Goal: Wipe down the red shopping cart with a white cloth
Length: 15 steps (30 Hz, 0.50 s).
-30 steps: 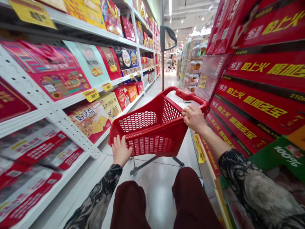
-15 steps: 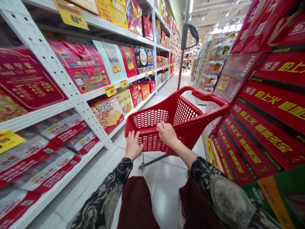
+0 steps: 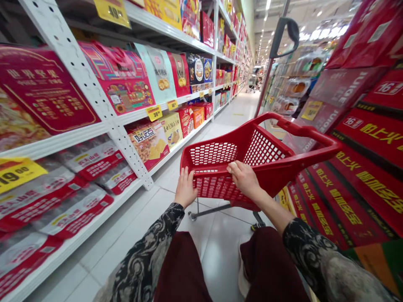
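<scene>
Now the red cart (image 3: 273, 178), beside cartons (image 3: 365, 184) marked "16", is held mid-rim by the right hand (image 3: 244, 178), fingers curled, moved from the handle end (image 3: 299, 127). Its corner is touched by the left hand (image 3: 186, 188), fingers parted.

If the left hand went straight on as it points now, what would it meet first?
Most likely the red shopping cart, whose corner the left hand seems to touch; depth is unclear.

pale tiled floor (image 3: 217, 251), white metal shelving (image 3: 124, 149) at left, bright ceiling light (image 3: 268, 5)
</scene>
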Available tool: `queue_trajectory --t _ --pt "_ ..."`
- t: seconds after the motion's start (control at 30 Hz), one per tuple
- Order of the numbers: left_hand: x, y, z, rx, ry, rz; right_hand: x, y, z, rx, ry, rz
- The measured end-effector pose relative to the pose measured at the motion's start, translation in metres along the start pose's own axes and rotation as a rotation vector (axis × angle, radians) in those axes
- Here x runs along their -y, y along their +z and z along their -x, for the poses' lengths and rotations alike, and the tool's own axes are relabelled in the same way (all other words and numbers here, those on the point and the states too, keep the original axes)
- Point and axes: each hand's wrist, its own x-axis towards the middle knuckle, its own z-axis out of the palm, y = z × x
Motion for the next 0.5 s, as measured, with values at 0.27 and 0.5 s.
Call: queue_trajectory --t 0.27,0.5 --pt "0.005 0.014 -0.009 -0.013 0.050 0.110 0.028 0.024 -0.009 0.018 0.080 0.048" --pt "0.015 0.010 0.000 0.002 -0.077 0.277 0.109 0.060 -0.051 0.097 -0.128 -0.145"
